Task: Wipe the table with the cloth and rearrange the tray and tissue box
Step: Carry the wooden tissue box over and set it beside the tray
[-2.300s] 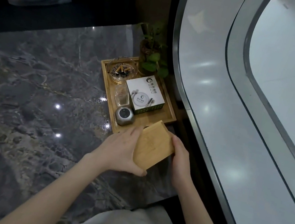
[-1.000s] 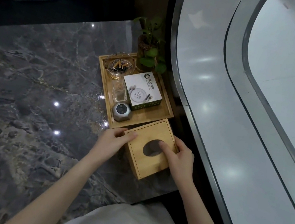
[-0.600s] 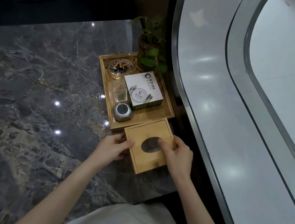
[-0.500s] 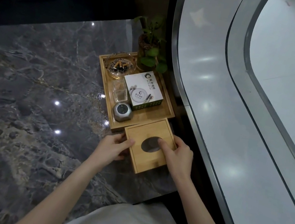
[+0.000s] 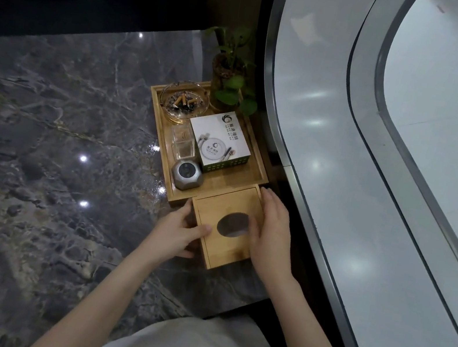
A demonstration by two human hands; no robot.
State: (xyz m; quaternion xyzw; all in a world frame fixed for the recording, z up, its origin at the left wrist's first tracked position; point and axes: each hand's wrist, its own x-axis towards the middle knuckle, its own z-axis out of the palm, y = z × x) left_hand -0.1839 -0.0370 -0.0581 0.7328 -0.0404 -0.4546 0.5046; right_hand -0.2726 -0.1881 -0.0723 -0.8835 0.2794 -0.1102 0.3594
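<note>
Tissue box (image 5: 227,225): a light bamboo box with a flat lid and a dark oval slot in the middle of the top. It sits upright on the dark marble table (image 5: 52,142), its far edge flush against the near rim of the bamboo tray (image 5: 257,160), close to the table's right edge. The tray holds a glass ashtray (image 5: 184,101) with cigarette butts, a clear glass (image 5: 182,145), a white printed box (image 5: 219,140) and a small grey faceted gadget (image 5: 186,174); a potted plant (image 5: 231,73) stands at its far corner.

Both hands bracket the tissue box. The left hand (image 5: 177,233) is loosely curled against the left side, thumb lying on the lid near the slot. The right hand (image 5: 273,233) lies flat and open along the right edge, fingers (image 5: 270,202) stretched toward the far corner. Neither hand is closed around the box; they press it from both sides.
</note>
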